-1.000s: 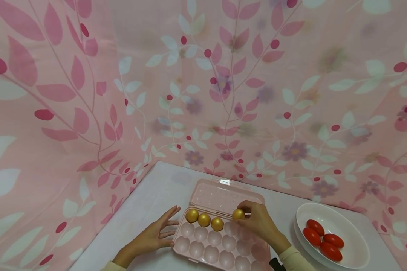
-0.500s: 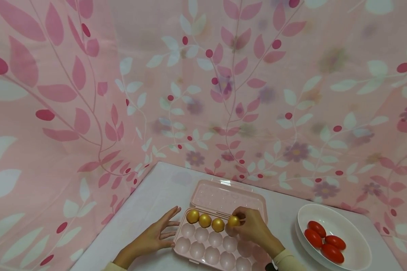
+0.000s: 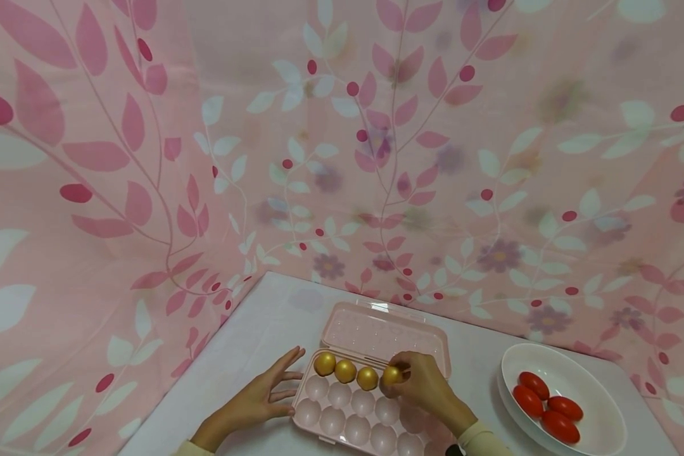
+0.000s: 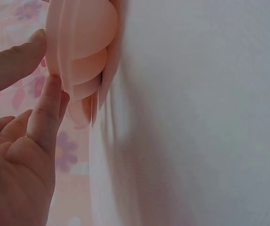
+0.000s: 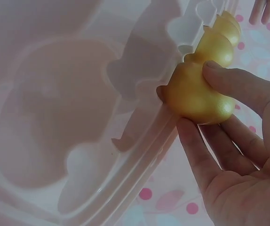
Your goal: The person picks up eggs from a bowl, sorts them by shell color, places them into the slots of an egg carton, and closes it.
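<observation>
Pinching a golden egg (image 3: pixel 392 375) between thumb and fingertips, the right hand (image 3: pixel 426 385) is holding it at the fourth place from the left in the back row of a pink egg box (image 3: pixel 332 419). Whether the egg is fully seated, the views are not making plain. It is looking light and stiff, and its smooth sheen is suggesting a slightly slippery surface; fragility is hard to judge. Its rounded sides are offering the surest hold, thumb opposing fingertips, with gentle pressure.

Three more golden eggs (image 3: pixel 345 371) are filling the places to its left, the nearest limiting finger room on that side. Just behind, the box's lid (image 3: pixel 376 326) is lying folded back toward the back edge of the tabletop (image 3: pixel 273 316). The right hand is hiding part of the box's right end.

At the box's left end, the left hand (image 3: pixel 256 399) is keeping its fingers spread, tips touching the side, gripping nothing. Beyond the right forearm, toward the tabletop's right edge, a white bowl (image 3: pixel 598 399) is holding four red eggs (image 3: pixel 560 426). A flowered pink curtain (image 3: pixel 342 190) is hanging behind the back edge.
</observation>
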A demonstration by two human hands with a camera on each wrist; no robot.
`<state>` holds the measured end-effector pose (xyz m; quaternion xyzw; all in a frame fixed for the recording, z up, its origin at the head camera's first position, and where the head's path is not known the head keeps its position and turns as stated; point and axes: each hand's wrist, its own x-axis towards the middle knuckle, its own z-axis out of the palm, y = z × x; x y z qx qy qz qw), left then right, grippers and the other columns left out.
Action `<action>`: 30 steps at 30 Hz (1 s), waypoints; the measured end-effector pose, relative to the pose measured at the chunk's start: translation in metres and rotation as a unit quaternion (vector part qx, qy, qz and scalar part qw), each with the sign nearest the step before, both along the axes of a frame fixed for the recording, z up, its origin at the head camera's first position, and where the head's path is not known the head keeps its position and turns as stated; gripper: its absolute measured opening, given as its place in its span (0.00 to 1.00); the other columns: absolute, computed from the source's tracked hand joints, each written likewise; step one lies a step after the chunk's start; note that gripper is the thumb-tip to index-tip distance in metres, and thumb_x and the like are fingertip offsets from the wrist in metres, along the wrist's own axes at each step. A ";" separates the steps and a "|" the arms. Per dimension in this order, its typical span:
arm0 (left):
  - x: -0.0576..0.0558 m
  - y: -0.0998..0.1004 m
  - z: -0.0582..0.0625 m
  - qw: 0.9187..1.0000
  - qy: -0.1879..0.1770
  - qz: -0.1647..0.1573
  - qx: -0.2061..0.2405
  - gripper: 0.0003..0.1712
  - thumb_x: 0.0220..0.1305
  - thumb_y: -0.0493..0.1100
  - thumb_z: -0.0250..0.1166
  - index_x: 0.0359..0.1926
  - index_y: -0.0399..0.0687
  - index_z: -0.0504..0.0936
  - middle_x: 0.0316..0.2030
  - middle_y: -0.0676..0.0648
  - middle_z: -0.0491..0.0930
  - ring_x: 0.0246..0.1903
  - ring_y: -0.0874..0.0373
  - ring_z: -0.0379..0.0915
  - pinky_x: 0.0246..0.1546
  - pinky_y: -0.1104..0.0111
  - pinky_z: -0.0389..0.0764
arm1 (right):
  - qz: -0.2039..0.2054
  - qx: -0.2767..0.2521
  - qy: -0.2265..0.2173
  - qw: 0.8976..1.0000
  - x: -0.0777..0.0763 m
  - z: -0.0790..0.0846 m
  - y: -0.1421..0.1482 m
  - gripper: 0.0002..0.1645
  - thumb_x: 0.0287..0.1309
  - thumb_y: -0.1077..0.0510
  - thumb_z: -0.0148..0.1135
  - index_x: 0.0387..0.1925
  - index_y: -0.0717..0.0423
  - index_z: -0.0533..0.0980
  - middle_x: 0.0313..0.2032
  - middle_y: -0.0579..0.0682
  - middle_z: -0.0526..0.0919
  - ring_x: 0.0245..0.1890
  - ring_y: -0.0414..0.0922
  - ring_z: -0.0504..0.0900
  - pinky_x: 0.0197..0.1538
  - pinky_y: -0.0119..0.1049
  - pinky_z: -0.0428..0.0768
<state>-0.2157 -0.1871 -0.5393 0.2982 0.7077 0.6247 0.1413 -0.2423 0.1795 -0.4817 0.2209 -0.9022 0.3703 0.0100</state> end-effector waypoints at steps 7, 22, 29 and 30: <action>0.000 0.000 -0.001 1.000 0.005 0.003 -0.003 0.62 0.55 0.30 0.71 0.77 0.62 0.39 0.76 0.43 0.40 0.68 0.40 0.56 0.61 0.62 0.72 | 0.010 -0.003 0.006 1.000 0.002 -0.005 0.002 0.19 0.39 0.61 0.80 0.36 0.58 0.82 0.33 0.47 0.83 0.32 0.43 0.81 0.37 0.33 0.85; 0.001 0.001 0.002 1.000 0.004 0.010 -0.011 0.62 0.55 0.32 0.72 0.77 0.63 0.39 0.76 0.43 0.41 0.67 0.40 0.57 0.60 0.64 0.73 | 0.023 0.014 0.009 1.000 0.005 -0.009 0.001 0.17 0.42 0.64 0.77 0.36 0.58 0.81 0.33 0.48 0.83 0.32 0.42 0.82 0.36 0.34 0.85; 0.001 0.001 0.003 1.000 0.004 0.009 -0.013 0.63 0.55 0.31 0.72 0.77 0.62 0.39 0.76 0.42 0.40 0.67 0.41 0.57 0.60 0.63 0.73 | 0.003 -0.002 0.000 1.000 0.006 -0.007 0.001 0.13 0.44 0.67 0.74 0.35 0.59 0.81 0.33 0.49 0.83 0.33 0.43 0.82 0.38 0.35 0.86; 0.001 0.001 0.003 1.000 0.003 0.009 -0.013 0.63 0.55 0.31 0.72 0.77 0.62 0.39 0.76 0.43 0.41 0.68 0.41 0.57 0.60 0.63 0.73 | -0.002 -0.004 0.005 1.000 0.006 -0.006 0.001 0.13 0.44 0.67 0.73 0.35 0.59 0.81 0.33 0.49 0.83 0.33 0.44 0.82 0.38 0.35 0.86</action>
